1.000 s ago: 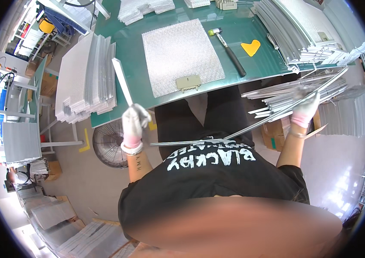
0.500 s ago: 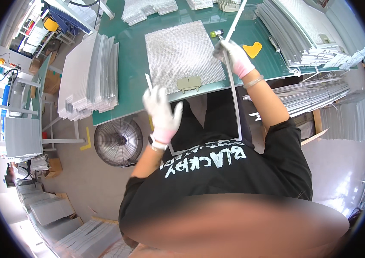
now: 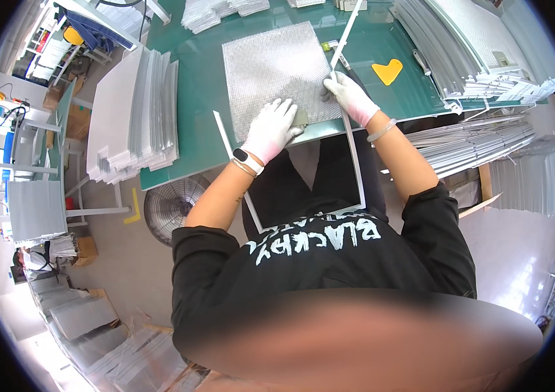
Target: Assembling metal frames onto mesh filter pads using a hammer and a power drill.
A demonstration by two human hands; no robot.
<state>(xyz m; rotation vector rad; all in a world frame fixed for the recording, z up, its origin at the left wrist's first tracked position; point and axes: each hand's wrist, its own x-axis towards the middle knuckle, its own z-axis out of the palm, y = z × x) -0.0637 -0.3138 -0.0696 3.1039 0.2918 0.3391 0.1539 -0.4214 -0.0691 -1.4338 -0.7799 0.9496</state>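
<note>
A square silver mesh panel [image 3: 276,70] lies flat on the green table [image 3: 199,104]. My left hand [image 3: 271,129], in a white glove, rests with fingers spread on the panel's near edge. My right hand [image 3: 349,95], also gloved, grips a thin white metal frame strip [image 3: 356,163] at the panel's right near corner. The strip runs along the panel's right side, down over my lap, and bends back up on the left to the table edge [image 3: 224,134].
A stack of finished silver panels [image 3: 135,117] sits at the table's left. Bundles of metal strips [image 3: 473,140] lie at the right. A yellow scraper [image 3: 387,70] and a hammer [image 3: 337,52] lie beyond the panel. A floor fan [image 3: 174,204] stands below the table's edge.
Both hands came down onto the mesh panel. The left hand, raised a moment ago, now lies flat on the near edge, and the frame strip now surrounds the panel's sides.
</note>
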